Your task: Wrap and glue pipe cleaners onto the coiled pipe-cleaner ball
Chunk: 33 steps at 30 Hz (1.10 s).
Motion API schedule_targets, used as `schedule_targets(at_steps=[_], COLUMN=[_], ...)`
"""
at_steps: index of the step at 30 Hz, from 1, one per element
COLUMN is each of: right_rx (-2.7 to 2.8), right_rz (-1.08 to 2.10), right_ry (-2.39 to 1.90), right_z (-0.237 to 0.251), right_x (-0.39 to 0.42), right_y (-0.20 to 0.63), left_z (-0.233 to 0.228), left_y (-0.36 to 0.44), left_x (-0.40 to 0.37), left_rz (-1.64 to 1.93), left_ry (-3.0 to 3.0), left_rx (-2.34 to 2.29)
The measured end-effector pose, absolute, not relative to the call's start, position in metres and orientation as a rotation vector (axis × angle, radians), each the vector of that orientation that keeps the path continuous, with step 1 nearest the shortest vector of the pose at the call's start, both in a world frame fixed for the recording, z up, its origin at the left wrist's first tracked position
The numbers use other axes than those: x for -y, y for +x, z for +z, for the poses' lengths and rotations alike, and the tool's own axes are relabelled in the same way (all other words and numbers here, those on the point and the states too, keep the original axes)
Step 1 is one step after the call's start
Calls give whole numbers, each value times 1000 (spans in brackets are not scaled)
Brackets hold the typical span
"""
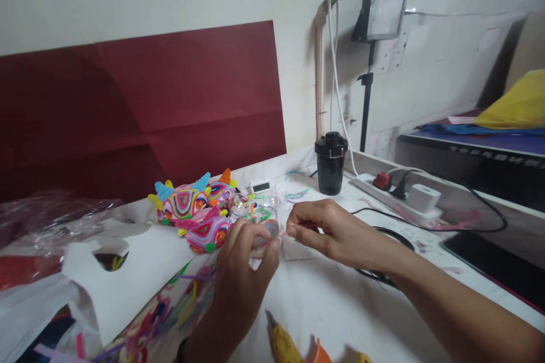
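Both hands are pinching one small clear, colour-filled piece [266, 231] just in front of the pipe-cleaner creatures [193, 210]: left hand [242, 275] gripping it, right hand [326, 229] pinching its edge above the worktop [323, 300].

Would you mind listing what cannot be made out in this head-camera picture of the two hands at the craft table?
- Small piece between the left hand and right hand: blurred and covered by fingers.
- Small digital display: digits too small to read.
- Yellow tool: cut off by the bottom edge.
- Pipe cleaners: partly hidden under the white paper.
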State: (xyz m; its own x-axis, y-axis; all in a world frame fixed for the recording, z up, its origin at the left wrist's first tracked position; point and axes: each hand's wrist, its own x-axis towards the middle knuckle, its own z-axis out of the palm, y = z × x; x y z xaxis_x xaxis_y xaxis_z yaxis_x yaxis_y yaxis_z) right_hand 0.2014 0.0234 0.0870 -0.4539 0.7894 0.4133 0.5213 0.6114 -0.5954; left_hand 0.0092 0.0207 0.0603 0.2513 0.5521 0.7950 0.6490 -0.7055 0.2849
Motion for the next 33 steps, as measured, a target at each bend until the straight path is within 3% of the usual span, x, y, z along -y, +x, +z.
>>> schedule_targets(at_steps=[33], right_rx=[2120], right_rz=[610], right_ry=[-1059], right_z=[79], right_x=[-27], right_y=[198], left_z=[51], left_y=[5], left_x=[-24], left_rz=[-1252], left_ry=[-2490], left_rx=[1110])
